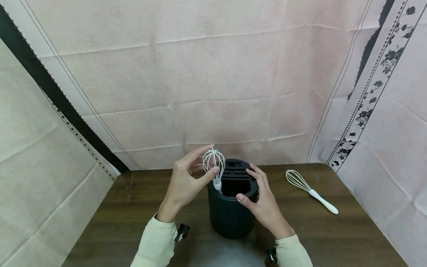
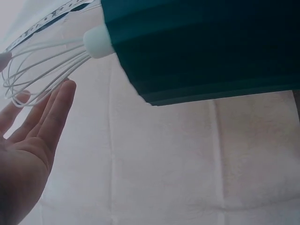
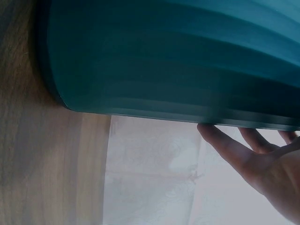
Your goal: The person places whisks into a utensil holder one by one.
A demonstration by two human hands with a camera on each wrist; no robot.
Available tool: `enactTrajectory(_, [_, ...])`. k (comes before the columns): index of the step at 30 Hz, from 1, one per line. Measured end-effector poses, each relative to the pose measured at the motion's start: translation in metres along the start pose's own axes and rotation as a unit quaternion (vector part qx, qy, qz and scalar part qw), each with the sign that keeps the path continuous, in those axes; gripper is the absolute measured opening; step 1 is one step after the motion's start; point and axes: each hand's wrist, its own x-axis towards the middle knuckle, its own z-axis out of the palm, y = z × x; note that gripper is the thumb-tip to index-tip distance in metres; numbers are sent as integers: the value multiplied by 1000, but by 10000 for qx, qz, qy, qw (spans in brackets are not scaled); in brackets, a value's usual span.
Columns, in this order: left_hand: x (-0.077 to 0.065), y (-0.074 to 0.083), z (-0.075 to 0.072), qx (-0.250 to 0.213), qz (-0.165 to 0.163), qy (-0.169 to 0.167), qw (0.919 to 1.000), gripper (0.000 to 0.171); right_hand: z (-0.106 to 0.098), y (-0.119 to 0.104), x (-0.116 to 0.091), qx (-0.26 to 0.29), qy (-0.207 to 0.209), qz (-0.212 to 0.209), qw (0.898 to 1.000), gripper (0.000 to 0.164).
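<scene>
A dark green utensil holder (image 1: 230, 218) stands upright on the table, with slots and a larger opening in its top. Inside its left side a white whisk (image 1: 214, 163) stands handle down, its wire head above the rim. My left hand (image 1: 185, 178) holds that wire head between thumb and fingers. In the left wrist view, fingertips touch the wires of the whisk (image 2: 51, 70), and the holder (image 2: 201, 51) hides most of the handle. My right hand (image 1: 265, 204) holds the holder's right side at the rim, thumb in front, fingers farther back.
A second white whisk (image 1: 311, 191) lies on the brown wooden table (image 1: 133, 215) to the right, its handle pointing toward the front right. Pale cloth (image 1: 217, 81) hangs behind the table and at both sides. The table's back edge runs just behind the holder.
</scene>
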Motion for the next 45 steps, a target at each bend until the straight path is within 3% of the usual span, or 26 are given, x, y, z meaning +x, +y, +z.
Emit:
enactTrajectory(6, [-4,-6,4,87,-77,-294,9995,57,0,2,1,-21,10,-58,10000,76])
enactTrajectory(17, [-10,-18,10,187,-308,-424,9985,56,0,3,2,-87,19,-98,9999,75])
enactTrajectory(29, [-19,-27,19,441,-263,-514,9974,56,0,4,2,-83,10,-105,9999,75])
enactTrajectory(45, [-37,-35,28,316,-362,-412,9980,55,-1,3,2,-97,15,-159,9998,76])
